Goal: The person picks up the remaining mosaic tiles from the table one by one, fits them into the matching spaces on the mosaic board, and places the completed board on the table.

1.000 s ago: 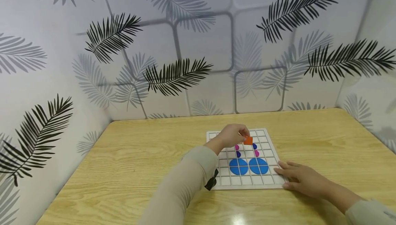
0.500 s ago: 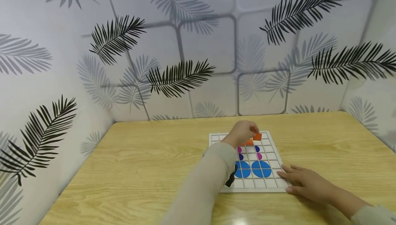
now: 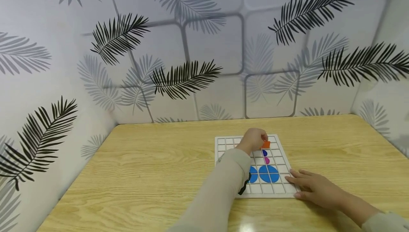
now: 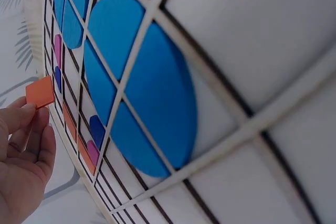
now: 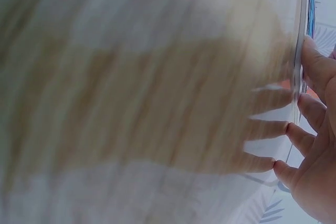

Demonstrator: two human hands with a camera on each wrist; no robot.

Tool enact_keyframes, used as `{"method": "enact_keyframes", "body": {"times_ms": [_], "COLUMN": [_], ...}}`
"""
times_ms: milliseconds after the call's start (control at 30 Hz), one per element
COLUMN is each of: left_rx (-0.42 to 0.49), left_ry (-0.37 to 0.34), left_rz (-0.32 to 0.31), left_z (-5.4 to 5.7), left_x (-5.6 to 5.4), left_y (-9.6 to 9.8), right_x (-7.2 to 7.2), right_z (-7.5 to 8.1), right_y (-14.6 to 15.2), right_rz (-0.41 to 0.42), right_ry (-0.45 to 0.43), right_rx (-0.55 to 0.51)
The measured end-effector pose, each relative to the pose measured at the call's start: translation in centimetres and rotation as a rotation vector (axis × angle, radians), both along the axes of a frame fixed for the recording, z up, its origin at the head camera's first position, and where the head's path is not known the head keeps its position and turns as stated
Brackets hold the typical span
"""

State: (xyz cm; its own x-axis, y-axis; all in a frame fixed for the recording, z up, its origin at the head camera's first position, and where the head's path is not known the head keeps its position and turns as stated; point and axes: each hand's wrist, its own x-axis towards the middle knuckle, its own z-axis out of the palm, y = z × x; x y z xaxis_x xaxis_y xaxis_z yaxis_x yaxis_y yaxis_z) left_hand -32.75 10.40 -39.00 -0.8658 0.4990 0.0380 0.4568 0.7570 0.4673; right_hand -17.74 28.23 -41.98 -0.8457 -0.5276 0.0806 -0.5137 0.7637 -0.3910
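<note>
My left hand [image 3: 254, 139] pinches an orange square tile [image 3: 266, 144] between thumb and fingertips, over the far right part of a white grid board [image 3: 273, 189]. The left wrist view shows the held tile [image 4: 40, 92] above the board, with other orange pieces [image 4: 69, 121] lying in the grid. Blue quarter pieces form two large circles [image 3: 268, 174]. A dark blue half-round piece [image 3: 265, 153] and a magenta one [image 3: 267, 160] lie beyond them; my left arm covers part of the board. Fingers outstretched, my right hand [image 3: 321, 189] rests at the board's near right edge, fingertips touching the table.
A wood-grain table [image 3: 143, 161] spreads around the board, widest to its left. Behind it rises a wall [image 3: 217, 93] with a leaf pattern. A black band [image 3: 244, 186] sits on my left wrist.
My left hand has moved right across the far part of the board, then slightly lower with an orange tile. An orange piece showed in the grid half a second ago. My right hand stays put.
</note>
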Motion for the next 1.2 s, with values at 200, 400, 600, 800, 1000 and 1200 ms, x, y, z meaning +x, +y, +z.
{"method": "enact_keyframes", "body": {"times_ms": [200,400,600,800,1000,1200], "left_rx": [-0.033,-0.055,-0.100,-0.204,-0.224,-0.366], "left_ry": [0.025,0.019,0.061,0.053,0.115,0.146], "left_rz": [0.029,0.048,0.041,0.051,0.039,0.029], "left_z": [-0.2,-0.3,-0.3,-0.8,-5.8,-5.3], "left_x": [0.0,0.1,0.3,0.2,-3.6,-3.3], "left_y": [0.3,0.4,0.4,0.9,2.3,2.8], "right_x": [-0.1,0.0,0.0,-0.1,0.0,0.0], "right_z": [-0.1,-0.1,-0.2,-0.4,-0.5,-0.4], "right_y": [0.1,0.2,0.2,0.2,0.1,0.2], "right_rz": [0.005,-0.003,0.012,0.027,0.010,0.009], "right_ry": [-0.004,-0.025,0.023,0.027,0.006,-0.006], "right_rx": [0.003,-0.007,-0.007,-0.013,-0.009,-0.016]}}
